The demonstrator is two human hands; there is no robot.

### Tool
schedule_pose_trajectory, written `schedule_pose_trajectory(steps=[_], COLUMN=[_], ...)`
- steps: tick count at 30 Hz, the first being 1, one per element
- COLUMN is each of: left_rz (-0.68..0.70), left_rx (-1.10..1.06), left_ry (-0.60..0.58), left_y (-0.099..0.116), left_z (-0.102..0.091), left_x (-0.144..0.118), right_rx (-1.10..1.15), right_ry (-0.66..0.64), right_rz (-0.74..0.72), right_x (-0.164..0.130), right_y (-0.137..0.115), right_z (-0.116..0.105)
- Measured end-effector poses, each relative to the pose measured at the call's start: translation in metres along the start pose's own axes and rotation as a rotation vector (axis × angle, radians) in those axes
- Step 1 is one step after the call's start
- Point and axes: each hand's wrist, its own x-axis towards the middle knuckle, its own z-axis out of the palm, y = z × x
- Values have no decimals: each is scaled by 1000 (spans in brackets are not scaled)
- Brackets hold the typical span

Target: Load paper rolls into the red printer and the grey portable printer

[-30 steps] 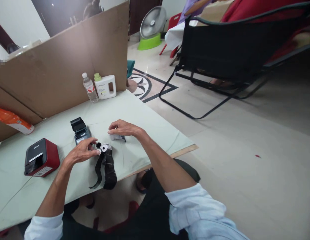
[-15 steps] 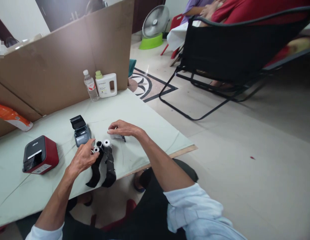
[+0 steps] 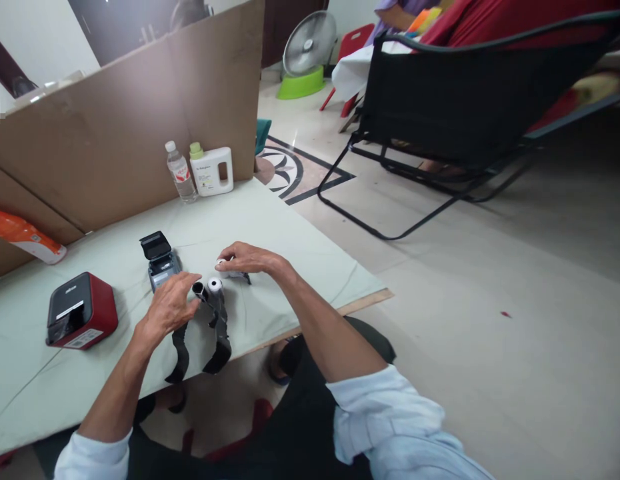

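My left hand [image 3: 171, 310], thumb and fingers apart, hovers at the left of a roll with a dark hollow core [image 3: 199, 289]. A black strip [image 3: 179, 357] runs out below this hand over the table's near edge. Beside the dark-cored roll stands a white paper roll [image 3: 215, 285] with a long dark tail hanging toward me. My right hand [image 3: 247, 257] is closed over another white roll [image 3: 221, 265], which its fingers partly cover. Behind my left hand sits a small grey label printer [image 3: 163, 267] with its lid raised; the hand hides its lower part.
On the left of the table [image 3: 270, 230] is a red and black box-shaped device [image 3: 83, 310]. An orange and white bottle [image 3: 27, 235], a water bottle [image 3: 181, 173] and a white jug [image 3: 213, 172] stand along the cardboard screen [image 3: 125, 113]. A black folding chair [image 3: 440, 100] is beyond, right.
My left hand has let go of the white-cored roll, which no longer shows, and its fingers have spread. The black strip has shifted slightly left. My right hand has barely moved.
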Motion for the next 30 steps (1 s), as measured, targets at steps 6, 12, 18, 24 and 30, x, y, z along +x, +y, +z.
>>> schedule_pose_trajectory(steps=[6, 12, 18, 24, 30], left_rz=[-14, 21, 46, 10, 47], left_rx=[-46, -79, -169, -243, -199], left_ry=[-73, -99, -117, -37, -68], left_y=[-5, -11, -6, -26, -34], left_z=[4, -2, 3, -15, -14], left_x=[11, 2, -3, -21, -36], right_rx=[13, 22, -1, 15, 27], right_ry=[-6, 3, -21, -22, -23], right_rz=[-2, 18, 20, 34, 28], right_x=[0, -1, -2, -2, -1], right_y=[0, 0, -2, -2, -1], right_z=[-1, 1, 0, -1, 0])
